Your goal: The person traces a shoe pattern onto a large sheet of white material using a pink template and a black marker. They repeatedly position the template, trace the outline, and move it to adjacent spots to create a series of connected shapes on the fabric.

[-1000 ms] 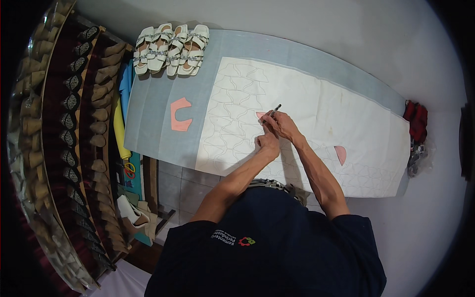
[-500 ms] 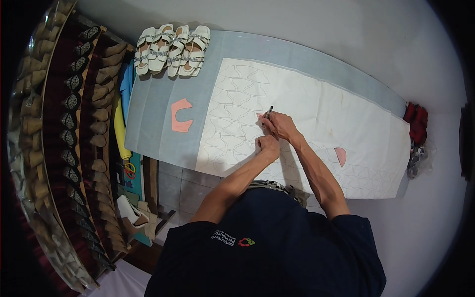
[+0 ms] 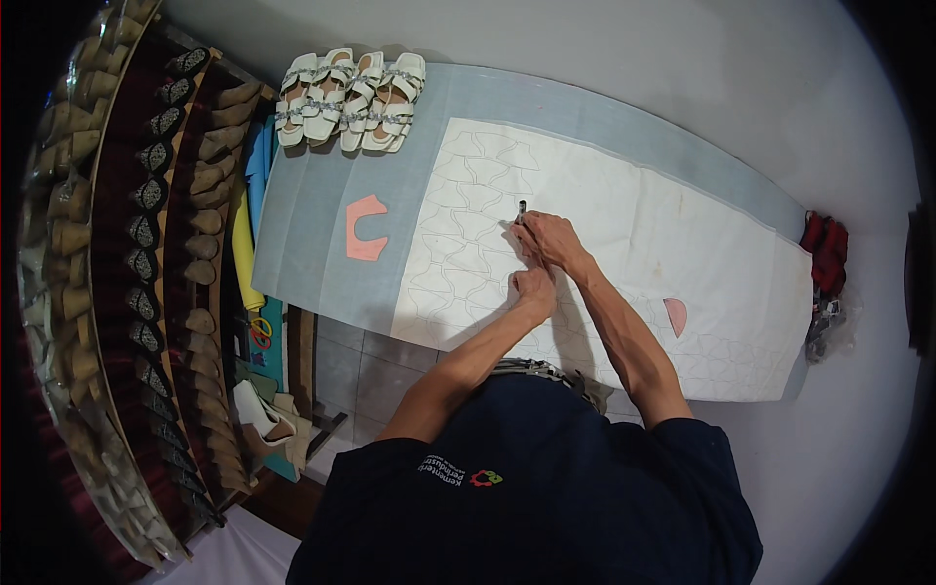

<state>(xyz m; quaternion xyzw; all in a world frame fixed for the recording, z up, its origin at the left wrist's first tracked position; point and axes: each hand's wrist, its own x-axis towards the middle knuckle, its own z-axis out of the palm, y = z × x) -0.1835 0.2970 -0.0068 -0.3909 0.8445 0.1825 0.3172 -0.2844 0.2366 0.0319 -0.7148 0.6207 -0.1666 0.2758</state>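
A large white sheet [image 3: 604, 214] lies on the table, its left part covered with rows of curved outlines drawn in thin dark lines. Over these outlines, my right hand [image 3: 549, 239] is closed around a dark pen [image 3: 522, 209] whose top end points away from me. My left hand [image 3: 532, 290] rests on the sheet just below it, fingers curled in; whatever lies under them is hidden. The pen's tip is hidden too. To the right, a pink half-round template [image 3: 675, 318] lies on the sheet. Left of the sheet is a pink C-shaped template [image 3: 366, 228].
White strappy sandals [image 3: 351, 102] stand in a row at the table's far left. Racks of shoe lasts [image 3: 200, 244] fill the left side. Yellow and blue rolls [image 3: 244, 249] and orange-handled scissors [image 3: 260, 333] sit beside the table. A red bundle [image 3: 827, 255] is at the right end.
The pen, in my right hand, has swung to stand more upright, its top shifting left. My left hand stays curled at nearly the same spot. The whole view has shifted slightly.
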